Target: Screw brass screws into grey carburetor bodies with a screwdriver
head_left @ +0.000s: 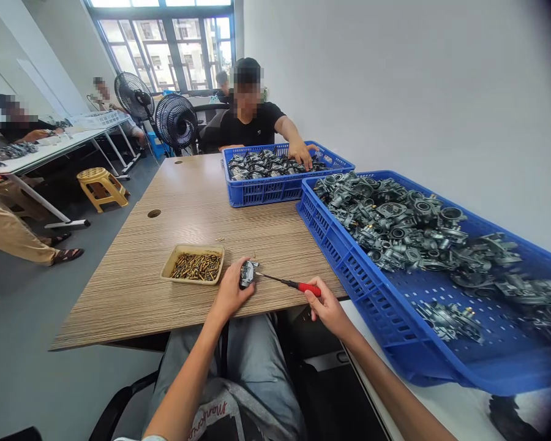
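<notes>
Looking down through the head view, I judge that everything turns on one line: the screwdriver [308, 288] runs from my right hand [327, 306] leftward to the right side of the metal part [247, 275]. Its long axis slants a little across the table [119, 306], the red handle toward the near right corner, the dark shaft and tip leaning toward the far edge. Whether the tip sits in the part or only lies against it, I cannot tell at this size.

My left hand [233, 289] is the nearer one, touching the part directly, while the right meets it only through the tool. The left fingers are narrowed on the part, which lies between them and the thumb, close to the near edge of the surface and well toward its right corner. I cannot tell whether it bears on the wood or is slightly lifted. The right fingers are wrapped around the rear of the red handle.

Left of the left hand stands the tub [190, 281] of brass pieces [195, 267], with a loose brass piece [254, 254] just beyond the part, toward the far edge
</notes>
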Demonstrator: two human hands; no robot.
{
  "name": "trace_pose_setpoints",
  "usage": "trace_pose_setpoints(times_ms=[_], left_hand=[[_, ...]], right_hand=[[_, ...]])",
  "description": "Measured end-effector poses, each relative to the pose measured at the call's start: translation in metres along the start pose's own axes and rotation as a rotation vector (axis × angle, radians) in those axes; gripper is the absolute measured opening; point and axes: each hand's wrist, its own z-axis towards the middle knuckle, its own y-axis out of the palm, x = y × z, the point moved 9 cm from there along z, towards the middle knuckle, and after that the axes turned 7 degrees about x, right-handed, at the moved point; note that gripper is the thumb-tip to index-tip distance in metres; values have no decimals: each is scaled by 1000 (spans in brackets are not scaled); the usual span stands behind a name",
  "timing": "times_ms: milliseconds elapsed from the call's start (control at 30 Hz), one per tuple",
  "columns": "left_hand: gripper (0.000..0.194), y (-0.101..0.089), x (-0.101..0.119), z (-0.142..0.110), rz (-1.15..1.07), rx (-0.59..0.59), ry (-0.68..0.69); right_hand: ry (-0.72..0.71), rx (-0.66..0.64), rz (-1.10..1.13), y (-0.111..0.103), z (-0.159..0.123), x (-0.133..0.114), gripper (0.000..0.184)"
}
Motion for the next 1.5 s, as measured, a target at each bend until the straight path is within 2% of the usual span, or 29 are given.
trace_pose_setpoints(times_ms=[400, 767, 1033, 1500], left_hand=[[73, 0, -1, 0, -2, -1, -9], [72, -1, -1, 0, -2, 6, -14], [71, -1, -1, 1, -5, 3, -13], [71, -1, -1, 1, 4, 4, 1]], right_hand=[[-13, 26, -4, 0, 0, 0, 38], [-13, 27, -13, -1, -1, -12, 37], [-1, 14, 55, 0, 1, -5, 39], [-28, 20, -6, -1, -2, 0, 39]])
